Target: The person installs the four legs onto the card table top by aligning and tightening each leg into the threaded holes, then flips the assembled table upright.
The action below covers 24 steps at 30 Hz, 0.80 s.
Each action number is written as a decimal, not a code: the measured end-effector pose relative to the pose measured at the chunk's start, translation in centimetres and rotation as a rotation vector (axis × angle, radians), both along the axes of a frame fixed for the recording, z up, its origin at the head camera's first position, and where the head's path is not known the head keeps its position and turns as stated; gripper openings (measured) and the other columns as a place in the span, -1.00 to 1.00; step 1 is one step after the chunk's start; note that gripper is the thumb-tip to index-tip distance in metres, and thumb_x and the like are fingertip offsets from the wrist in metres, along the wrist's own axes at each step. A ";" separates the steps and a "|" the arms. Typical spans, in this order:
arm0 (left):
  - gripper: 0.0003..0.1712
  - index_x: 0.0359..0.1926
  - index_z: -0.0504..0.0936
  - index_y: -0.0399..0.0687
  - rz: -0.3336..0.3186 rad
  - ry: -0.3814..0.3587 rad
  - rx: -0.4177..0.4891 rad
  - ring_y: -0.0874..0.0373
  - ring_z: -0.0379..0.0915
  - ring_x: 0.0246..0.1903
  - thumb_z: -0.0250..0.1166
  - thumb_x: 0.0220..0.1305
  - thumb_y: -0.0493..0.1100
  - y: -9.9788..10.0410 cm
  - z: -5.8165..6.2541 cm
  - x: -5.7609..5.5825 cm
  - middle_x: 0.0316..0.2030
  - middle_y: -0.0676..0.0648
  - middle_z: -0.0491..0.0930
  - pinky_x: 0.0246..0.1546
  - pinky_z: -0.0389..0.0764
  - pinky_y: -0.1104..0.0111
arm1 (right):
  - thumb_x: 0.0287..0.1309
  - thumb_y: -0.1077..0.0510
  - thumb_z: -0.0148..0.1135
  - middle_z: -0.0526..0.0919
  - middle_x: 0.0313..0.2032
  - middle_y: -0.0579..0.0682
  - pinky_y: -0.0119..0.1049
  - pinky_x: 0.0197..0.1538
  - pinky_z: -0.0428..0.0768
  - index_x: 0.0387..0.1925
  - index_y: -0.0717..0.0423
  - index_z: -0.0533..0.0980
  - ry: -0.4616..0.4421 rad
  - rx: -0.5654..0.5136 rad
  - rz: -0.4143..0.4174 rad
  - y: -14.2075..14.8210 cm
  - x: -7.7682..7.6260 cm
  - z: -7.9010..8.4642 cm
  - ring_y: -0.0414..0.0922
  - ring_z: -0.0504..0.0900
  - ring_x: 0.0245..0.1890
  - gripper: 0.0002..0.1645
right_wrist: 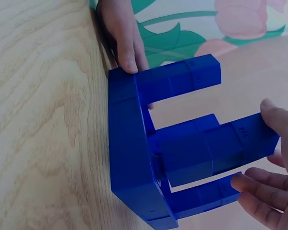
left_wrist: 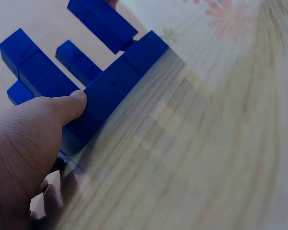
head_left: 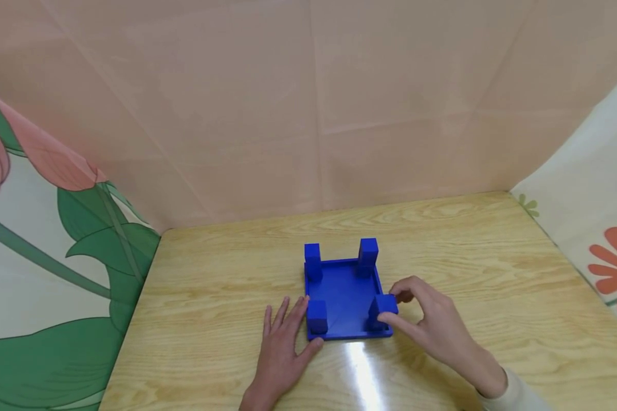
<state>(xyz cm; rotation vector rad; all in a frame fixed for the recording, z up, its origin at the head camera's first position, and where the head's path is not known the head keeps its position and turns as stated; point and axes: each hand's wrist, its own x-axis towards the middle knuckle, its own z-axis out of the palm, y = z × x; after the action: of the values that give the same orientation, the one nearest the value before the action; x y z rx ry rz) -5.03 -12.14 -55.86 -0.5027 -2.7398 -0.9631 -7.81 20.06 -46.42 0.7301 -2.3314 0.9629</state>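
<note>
A blue square base (head_left: 345, 297) with a low raised rim lies flat on the table, with a blue square post at each corner. My left hand (head_left: 283, 357) rests at its near left corner, fingers straight along the left side and thumb (left_wrist: 73, 106) touching the near wall. Beside the thumb stands the near left post (left_wrist: 33, 60). With thumb and fingers, my right hand (head_left: 434, 319) pinches the top of the near right post (right_wrist: 221, 149). This post's lower end sits slightly off the base's corner, with a small gap showing in both wrist views.
The wood-grain table (head_left: 211, 302) extends around the base on every side. A plain pinkish cloth (head_left: 308, 114) hangs behind it. Flower-printed cloths border the left (head_left: 56, 262) and right (head_left: 596, 228) sides. Light reflects off the table near the front.
</note>
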 end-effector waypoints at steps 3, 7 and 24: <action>-0.04 0.74 0.31 0.12 -0.001 0.005 0.001 -0.27 0.19 0.66 0.41 0.47 0.26 0.0 0.0 -0.1 0.61 -0.02 0.44 0.64 -0.13 -0.37 | 0.45 -0.43 0.34 0.78 -0.10 -0.16 -0.52 -0.06 0.68 0.14 0.10 0.64 -0.016 -0.013 0.035 0.2 0.0 0.2 -0.18 0.76 -0.23 -0.29; -0.03 0.74 0.30 0.13 -0.003 -0.003 0.003 -0.27 0.18 0.66 0.41 0.47 0.26 0.0 -0.1 -0.1 0.62 -0.03 0.44 0.65 -0.14 -0.36 | 0.44 -0.07 0.52 0.76 0.14 -0.11 -0.48 0.20 0.63 0.44 0.06 0.60 -0.048 0.039 0.117 0.6 0.0 0.6 -0.15 0.74 0.05 -0.34; -0.02 0.76 0.27 0.17 0.002 -0.027 -0.004 -0.26 0.16 0.68 0.40 0.47 0.28 0.0 0.0 0.0 0.63 -0.01 0.42 0.67 -0.17 -0.33 | 0.36 0.01 0.58 0.77 0.18 -0.17 -0.41 0.35 0.46 0.30 -0.14 0.69 -0.052 0.122 0.128 1.0 0.0 1.0 -0.07 0.70 0.16 -0.48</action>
<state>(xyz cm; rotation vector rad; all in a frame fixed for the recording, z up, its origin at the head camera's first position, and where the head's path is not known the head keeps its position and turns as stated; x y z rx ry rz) -5.07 -12.14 -55.87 -0.4905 -2.7658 -0.9709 -7.84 21.02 -45.47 0.9231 -2.4298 0.9099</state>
